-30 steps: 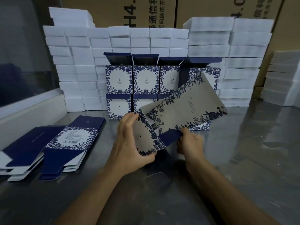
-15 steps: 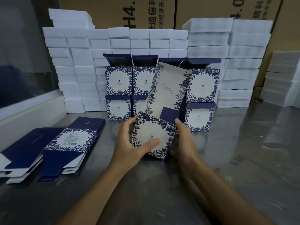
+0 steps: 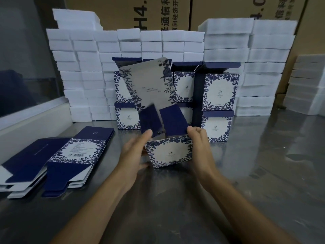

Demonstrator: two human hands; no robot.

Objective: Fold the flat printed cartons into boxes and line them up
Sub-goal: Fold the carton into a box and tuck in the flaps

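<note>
A blue-and-white floral carton (image 3: 169, 153) stands squared up on the steel table (image 3: 255, 182) between my hands. Its long lid panel sticks up behind it, and two navy flaps stand at its top opening. My left hand (image 3: 134, 152) lies against the carton's left side, fingers straight, fingertips touching the left navy flap. My right hand (image 3: 199, 143) holds the right side, with fingers curled at the top right corner by the right flap. Behind, folded boxes (image 3: 220, 91) stand in two stacked rows with lids up. A pile of flat cartons (image 3: 58, 159) lies at the left.
White foam blocks (image 3: 84, 81) are stacked in a wall behind the boxes, with more foam (image 3: 306, 87) at the right. Large brown cardboard cases (image 3: 158, 13) stand at the back. A glass partition with a white ledge (image 3: 26, 117) runs along the left.
The carton has gone from tilted and half open to standing upright on the table as a box. Its lid panel swung up, and both navy flaps now stand free at the top.
</note>
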